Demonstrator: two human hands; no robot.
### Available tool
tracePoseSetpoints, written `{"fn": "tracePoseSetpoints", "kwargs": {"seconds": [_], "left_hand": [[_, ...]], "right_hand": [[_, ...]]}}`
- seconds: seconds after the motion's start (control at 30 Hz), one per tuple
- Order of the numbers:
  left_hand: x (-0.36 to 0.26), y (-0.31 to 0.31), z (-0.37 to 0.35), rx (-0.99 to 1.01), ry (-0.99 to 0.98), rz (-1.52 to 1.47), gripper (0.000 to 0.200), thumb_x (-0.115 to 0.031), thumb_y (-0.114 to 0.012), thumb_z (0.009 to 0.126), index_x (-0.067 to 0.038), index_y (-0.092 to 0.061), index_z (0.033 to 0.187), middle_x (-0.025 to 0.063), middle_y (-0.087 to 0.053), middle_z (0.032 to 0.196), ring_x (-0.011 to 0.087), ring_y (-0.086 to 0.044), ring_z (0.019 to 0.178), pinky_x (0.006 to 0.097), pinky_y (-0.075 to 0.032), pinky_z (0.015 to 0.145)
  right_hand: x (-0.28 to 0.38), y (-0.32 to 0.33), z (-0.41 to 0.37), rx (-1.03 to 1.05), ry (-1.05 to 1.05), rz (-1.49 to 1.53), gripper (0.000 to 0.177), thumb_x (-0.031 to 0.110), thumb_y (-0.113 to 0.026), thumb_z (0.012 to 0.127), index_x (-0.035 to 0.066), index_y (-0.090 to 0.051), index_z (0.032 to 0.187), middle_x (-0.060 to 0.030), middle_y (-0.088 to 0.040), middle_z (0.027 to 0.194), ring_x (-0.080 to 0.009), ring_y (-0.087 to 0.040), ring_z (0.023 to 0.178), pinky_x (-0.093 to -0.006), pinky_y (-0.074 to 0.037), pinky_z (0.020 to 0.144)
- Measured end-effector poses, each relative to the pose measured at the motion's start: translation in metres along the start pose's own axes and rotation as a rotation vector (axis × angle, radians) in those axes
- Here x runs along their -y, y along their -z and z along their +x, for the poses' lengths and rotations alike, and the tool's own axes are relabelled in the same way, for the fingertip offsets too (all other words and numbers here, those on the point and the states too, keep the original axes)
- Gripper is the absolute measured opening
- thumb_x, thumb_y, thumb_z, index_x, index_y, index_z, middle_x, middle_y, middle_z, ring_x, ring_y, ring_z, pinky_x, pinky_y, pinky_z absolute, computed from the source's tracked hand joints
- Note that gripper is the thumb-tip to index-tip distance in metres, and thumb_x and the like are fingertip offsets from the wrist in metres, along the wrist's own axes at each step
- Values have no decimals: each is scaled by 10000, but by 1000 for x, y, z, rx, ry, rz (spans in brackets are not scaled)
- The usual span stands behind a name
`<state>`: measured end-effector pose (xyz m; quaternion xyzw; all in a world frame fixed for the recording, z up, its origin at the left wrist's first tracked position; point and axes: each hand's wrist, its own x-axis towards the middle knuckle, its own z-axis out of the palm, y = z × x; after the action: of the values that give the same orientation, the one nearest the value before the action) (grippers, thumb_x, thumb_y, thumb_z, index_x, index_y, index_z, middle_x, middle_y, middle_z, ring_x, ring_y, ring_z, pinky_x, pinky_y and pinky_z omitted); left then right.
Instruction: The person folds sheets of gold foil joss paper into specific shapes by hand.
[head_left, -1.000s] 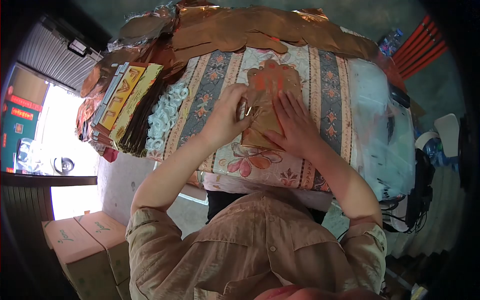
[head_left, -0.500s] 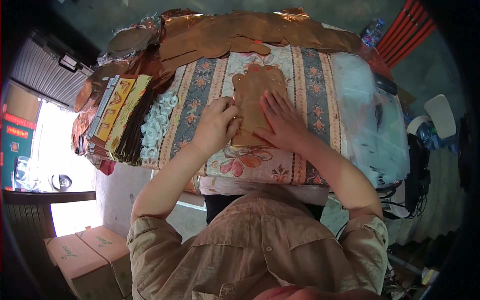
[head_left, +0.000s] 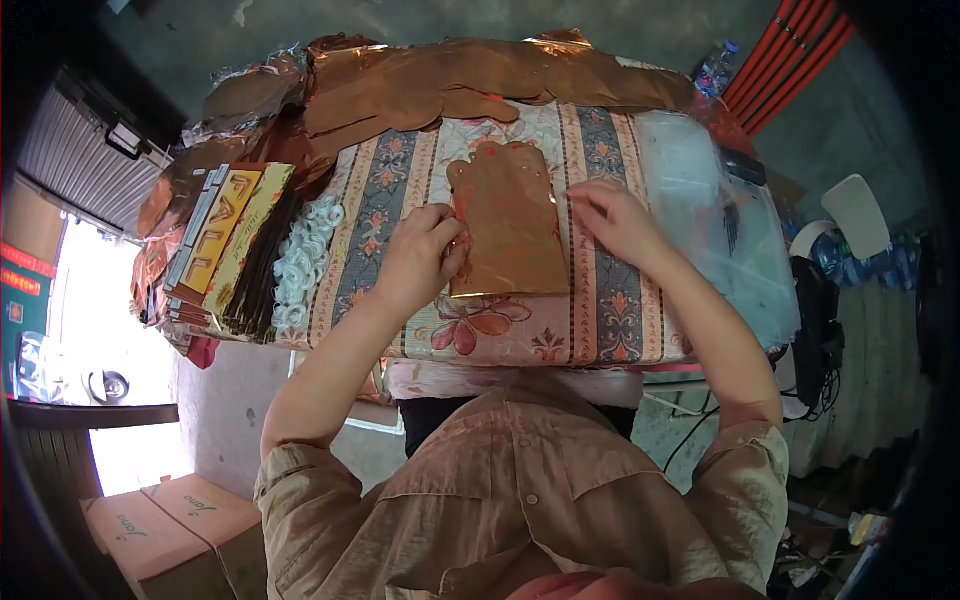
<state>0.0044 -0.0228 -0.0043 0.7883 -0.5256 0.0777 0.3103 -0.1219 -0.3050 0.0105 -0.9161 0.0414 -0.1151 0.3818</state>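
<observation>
A shiny brown foil piece [head_left: 508,225], flat and with a scalloped top edge, lies on the flowered cloth in front of me. Along its left edge is my left hand [head_left: 422,252], its fingers curled in and touching or very near that edge; whatever they may hold is hidden. Just off the right edge hovers my right hand [head_left: 615,220], thumb and fingers apart with nothing visible between them. A pile of white rings [head_left: 303,262] sits left of my left hand. Beside it stands a stack of printed cards [head_left: 235,250], one lettered "FALL".
More brown foil pieces [head_left: 430,90] spread along the table's far edge. Clear plastic sheets [head_left: 700,230] cover the right side. A water bottle [head_left: 715,70] stands at the back right. Cardboard boxes [head_left: 165,525] sit on the floor at lower left.
My right hand has lifted off the foil piece and moved right, past its edge. My left hand stays by the left edge. The whole view has shifted slightly.
</observation>
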Motion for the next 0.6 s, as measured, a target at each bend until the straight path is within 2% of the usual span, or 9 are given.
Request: {"fn": "tracePoseSetpoints", "kwargs": {"seconds": [0.03,0.07,0.13,0.23,0.6], "left_hand": [[0,0,-1,1,4,1,210,-50,-694,769,-31,-625,967,146,-587,1081,347,-559,1014,417,-465,862],[0,-2,-1,1,4,-3,210,-50,-694,769,-31,-625,967,146,-587,1081,347,-559,1014,417,-465,862],[2,-4,-1,-61,-44,34,179,-114,-706,776,-64,-636,933,100,-593,1014,298,-576,967,415,-461,805],[4,-4,-1,-49,-42,27,182,-113,-703,779,-60,-631,938,100,-592,1020,298,-573,968,414,-457,810],[2,-3,0,-37,-35,28,212,-109,-712,767,-50,-621,949,109,-588,1033,307,-563,970,409,-451,816]], "right_hand": [[-3,-2,-3,-57,333,-272,281,104,-574,890,15,-638,1149,-114,-663,982,-256,-626,926,-380,-487,826],[-7,-4,-6,-55,331,-274,281,104,-574,890,15,-638,1149,-114,-663,982,-256,-626,926,-380,-487,826],[-7,-7,-12,14,304,-326,306,75,-578,844,21,-643,1139,-141,-626,1136,-337,-550,1101,-426,-409,971],[-2,-7,-13,47,272,-423,329,96,-605,834,29,-636,1154,-125,-583,1204,-313,-517,1148,-414,-395,998],[2,-1,-6,147,402,-573,342,166,-619,856,60,-617,1181,-133,-541,1150,-313,-481,1155,-497,-298,1089]]}}
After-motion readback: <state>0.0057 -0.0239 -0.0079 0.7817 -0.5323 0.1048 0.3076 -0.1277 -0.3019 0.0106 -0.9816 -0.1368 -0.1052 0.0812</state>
